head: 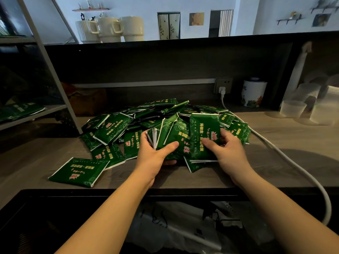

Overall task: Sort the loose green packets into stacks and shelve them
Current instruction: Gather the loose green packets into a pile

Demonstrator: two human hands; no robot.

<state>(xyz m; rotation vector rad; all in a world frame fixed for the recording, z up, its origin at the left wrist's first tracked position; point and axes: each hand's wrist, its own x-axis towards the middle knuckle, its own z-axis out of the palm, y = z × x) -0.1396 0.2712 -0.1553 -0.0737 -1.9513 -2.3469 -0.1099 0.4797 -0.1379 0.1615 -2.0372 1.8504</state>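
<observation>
Both your forearms reach in from the bottom corners of the frame and converge at the centre, over the near edge of the wooden counter (275, 143). Your left hand (154, 153) is closed around a fanned bunch of green packets (170, 136), thumb pressed across their front and fingers curled behind, with the packets standing on edge and tilted. Your right hand (227, 151) clamps a flatter stack of packets (203, 134), thumb lying across the top face and fingers wrapped round the right edge; the stack's lower edge rests on or just above the counter, I cannot tell which. The two hands sit close together, their bundles touching in the middle.

Behind them, the loose pile of packets (146, 116) spreads across the centre of the frame. One single packet (78, 172) lies flat by itself at lower left of the pile, near the counter's front edge. At the left edge of the frame, a few packets already lie on a metal rack shelf (33, 110). A white cable (286, 156) curves along the right side of the counter, beside your right wrist.
</observation>
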